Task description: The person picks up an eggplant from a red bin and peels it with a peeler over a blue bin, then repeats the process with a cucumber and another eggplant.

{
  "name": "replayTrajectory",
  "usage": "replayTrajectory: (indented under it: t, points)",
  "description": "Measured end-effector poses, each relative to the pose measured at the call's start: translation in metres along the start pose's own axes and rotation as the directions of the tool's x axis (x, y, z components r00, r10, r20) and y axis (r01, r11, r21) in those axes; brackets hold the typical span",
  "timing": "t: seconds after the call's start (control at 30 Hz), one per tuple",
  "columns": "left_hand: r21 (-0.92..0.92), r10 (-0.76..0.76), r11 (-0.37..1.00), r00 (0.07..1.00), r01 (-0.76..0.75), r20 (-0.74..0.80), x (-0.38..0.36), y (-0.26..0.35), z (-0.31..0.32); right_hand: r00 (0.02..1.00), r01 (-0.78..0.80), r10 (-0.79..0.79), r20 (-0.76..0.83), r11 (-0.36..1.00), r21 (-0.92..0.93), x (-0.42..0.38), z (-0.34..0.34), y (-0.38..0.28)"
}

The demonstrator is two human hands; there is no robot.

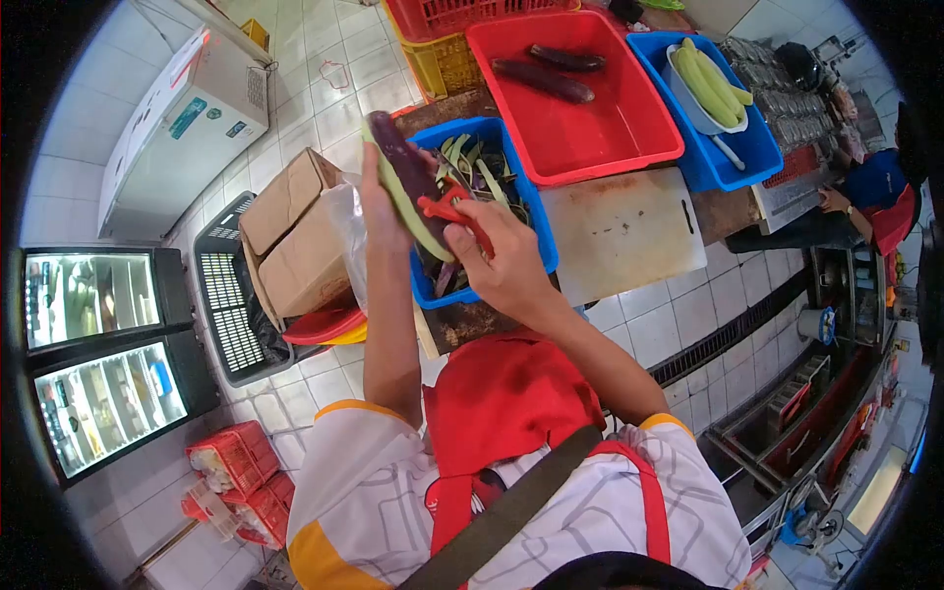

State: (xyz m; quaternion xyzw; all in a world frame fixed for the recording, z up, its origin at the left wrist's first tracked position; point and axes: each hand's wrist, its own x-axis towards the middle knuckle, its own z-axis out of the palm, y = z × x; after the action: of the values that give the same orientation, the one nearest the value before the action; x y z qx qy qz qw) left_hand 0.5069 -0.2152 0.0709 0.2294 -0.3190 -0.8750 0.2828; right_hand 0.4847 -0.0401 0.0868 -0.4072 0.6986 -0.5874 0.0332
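Observation:
My left hand (pixel 382 202) is wrapped round a partly peeled eggplant (pixel 405 177), dark purple on one side and pale green on the other. In my right hand (pixel 506 258) is a red peeler (pixel 460 214), its head against the eggplant's purple skin. Both are above a blue basin (pixel 547 234) that holds dark and green peel strips (pixel 489 169). To the right, two whole eggplants (pixel 546 79) lie in a red basin (pixel 629 118).
A stained cutting board (pixel 629 231) lies below the red basin. Farther right, a blue basin (pixel 765 157) holds a white container of peeled eggplants (pixel 710 84). Cardboard boxes (pixel 300 236) stand at left. At far right is another person (pixel 875 197).

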Motion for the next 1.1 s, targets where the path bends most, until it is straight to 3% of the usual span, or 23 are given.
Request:
replayTrajectory:
  t: [0.13,0.2,0.23,0.43,0.53,0.6,0.7,0.73,0.77,0.8,0.87,0.9,0.93,0.97,1.07,1.1]
  points:
    - [0.101,-0.082,0.991,0.997,0.082,-0.006,-0.007,-0.013,0.001,0.999,-0.032,0.030,-0.023,0.992,-0.124,0.023,-0.012,-0.001]
    - [0.206,-0.190,0.958,0.979,0.201,-0.070,-0.018,-0.012,0.012,0.999,0.030,-0.021,0.034,0.952,-0.305,0.041,-0.020,-0.006]
    - [0.271,-0.181,0.944,0.982,0.188,-0.048,-0.020,-0.014,0.013,0.996,0.088,-0.087,0.017,0.952,-0.293,0.050,-0.021,-0.006]
    - [0.365,-0.038,0.931,0.998,0.020,0.043,-0.020,-0.012,0.011,0.993,0.070,-0.020,0.120,0.899,-0.433,0.076,-0.018,-0.014]
    - [0.224,-0.009,0.975,1.000,0.007,0.009,-0.012,-0.005,0.008,0.970,0.096,0.003,0.242,0.913,-0.396,0.054,-0.006,-0.005]
    - [0.285,0.072,0.956,0.997,-0.072,0.011,0.004,0.000,-0.012,0.967,0.051,0.053,0.251,0.920,-0.388,0.027,-0.002,-0.012]
    - [0.173,0.054,0.985,0.983,-0.024,-0.173,0.028,0.011,-0.057,0.931,-0.017,0.143,0.335,0.936,-0.351,-0.014,-0.006,-0.012]
    - [0.173,0.062,0.984,0.982,-0.031,-0.178,0.034,0.014,-0.061,0.891,-0.037,0.191,0.412,0.934,-0.355,-0.024,-0.009,-0.008]
    - [0.060,0.079,0.996,0.954,-0.064,-0.288,0.038,0.016,-0.064,0.841,-0.059,0.242,0.484,0.931,-0.361,-0.034,-0.010,-0.004]
    - [-0.047,0.078,0.993,0.916,-0.105,-0.394,0.040,0.019,-0.068,0.840,-0.063,0.243,0.485,0.932,-0.358,-0.042,-0.009,-0.002]
    - [0.015,0.107,0.994,0.926,-0.109,-0.362,0.045,0.023,-0.072,0.840,-0.069,0.252,0.481,0.928,-0.366,-0.048,-0.009,0.005]
    - [-0.025,0.066,0.997,0.968,-0.075,-0.242,0.040,0.025,-0.068,0.837,-0.068,0.253,0.485,0.928,-0.367,-0.041,-0.013,0.003]
    - [-0.056,0.026,0.998,0.993,-0.032,-0.119,0.035,0.026,-0.067,0.894,-0.053,0.184,0.409,0.949,-0.311,-0.027,-0.018,-0.004]
    - [0.083,-0.001,0.997,1.000,0.002,-0.001,0.040,0.020,-0.076,0.941,-0.035,0.118,0.318,0.966,-0.255,-0.012,-0.021,-0.009]
    - [0.177,-0.036,0.984,0.999,0.037,-0.008,0.012,0.000,-0.033,0.980,0.079,-0.015,0.199,0.944,-0.319,0.037,-0.022,-0.017]
    - [0.162,-0.076,0.983,0.992,0.091,-0.100,-0.003,-0.002,-0.008,0.982,0.076,-0.013,0.191,0.941,-0.328,0.051,-0.021,-0.015]
